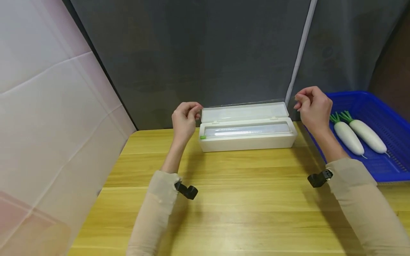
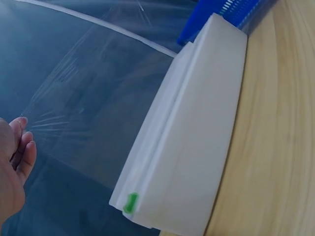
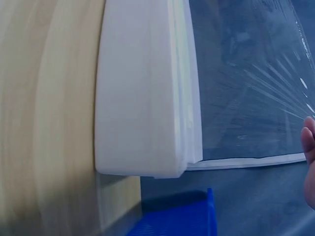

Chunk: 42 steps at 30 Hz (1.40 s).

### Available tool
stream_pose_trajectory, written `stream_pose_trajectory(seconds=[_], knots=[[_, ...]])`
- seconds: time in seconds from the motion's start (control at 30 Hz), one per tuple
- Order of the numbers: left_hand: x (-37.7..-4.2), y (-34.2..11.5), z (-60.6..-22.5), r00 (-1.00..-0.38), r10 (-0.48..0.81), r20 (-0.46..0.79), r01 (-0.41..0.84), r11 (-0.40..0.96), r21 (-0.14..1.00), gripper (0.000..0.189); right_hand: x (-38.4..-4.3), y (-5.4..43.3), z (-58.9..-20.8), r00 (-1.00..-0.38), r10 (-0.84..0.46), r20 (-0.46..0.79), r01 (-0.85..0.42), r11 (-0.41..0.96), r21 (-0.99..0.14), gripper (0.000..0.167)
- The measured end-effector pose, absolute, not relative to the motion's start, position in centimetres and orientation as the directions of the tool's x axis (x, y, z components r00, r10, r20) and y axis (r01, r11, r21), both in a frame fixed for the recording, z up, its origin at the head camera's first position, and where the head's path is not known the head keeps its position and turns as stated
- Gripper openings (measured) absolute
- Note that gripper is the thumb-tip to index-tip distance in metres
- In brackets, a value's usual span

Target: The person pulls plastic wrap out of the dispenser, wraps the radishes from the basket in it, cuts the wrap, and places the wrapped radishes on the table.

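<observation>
L hand (image 1: 185, 119) and R hand (image 1: 315, 108) are hanging well apart, each one pinching clear film (image 3: 275, 81), which is spanning btw. them w/ creases running out from each grip. Lower, btw. the hands, white box (image 1: 248, 144) is standing on table (image 1: 243, 199), its lid (image 1: 245, 113) standing open; inside, a roll (image 1: 246, 130) is lying. Green tab (image 1: 203, 137) is sitting at box's end nearer L hand. Next to R hand, on its outer side, blue basket (image 1: 392, 174) is holding 2 radishes (image 1: 349, 138) w/ green stems.
</observation>
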State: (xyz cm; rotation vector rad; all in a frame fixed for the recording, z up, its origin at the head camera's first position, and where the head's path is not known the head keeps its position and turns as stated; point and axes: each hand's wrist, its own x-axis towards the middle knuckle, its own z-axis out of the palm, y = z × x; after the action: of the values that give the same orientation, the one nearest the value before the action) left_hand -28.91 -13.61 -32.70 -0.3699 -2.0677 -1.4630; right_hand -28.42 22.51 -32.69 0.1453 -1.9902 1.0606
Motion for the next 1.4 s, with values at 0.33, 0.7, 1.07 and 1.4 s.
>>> stream_pose_trajectory(seconds=[0.33,0.7,1.07,1.4], knots=[[-28.1,-13.2,-31.1,-0.775,-0.082,0.627,0.573,0.329,0.751,0.013,-28.2,22.8,-31.2,-0.629,0.337,0.701,-0.451,0.576,-0.682,0.018],[-27.4,-12.9,-29.6,-0.728,-0.077,0.681,0.638,0.286,0.715,0.013,-28.1,23.0,-30.0,-0.642,0.358,0.678,-0.436,0.557,-0.707,0.018],[-26.6,-12.9,-28.2,-0.689,-0.063,0.722,0.682,0.28,0.675,0.012,-28.2,23.2,-28.6,-0.618,0.366,0.696,-0.473,0.534,-0.701,0.016],[-26.2,-12.9,-27.2,-0.678,-0.071,0.732,0.694,0.266,0.669,0.013,-28.0,23.2,-27.4,-0.622,0.382,0.683,-0.47,0.516,-0.716,0.012]])
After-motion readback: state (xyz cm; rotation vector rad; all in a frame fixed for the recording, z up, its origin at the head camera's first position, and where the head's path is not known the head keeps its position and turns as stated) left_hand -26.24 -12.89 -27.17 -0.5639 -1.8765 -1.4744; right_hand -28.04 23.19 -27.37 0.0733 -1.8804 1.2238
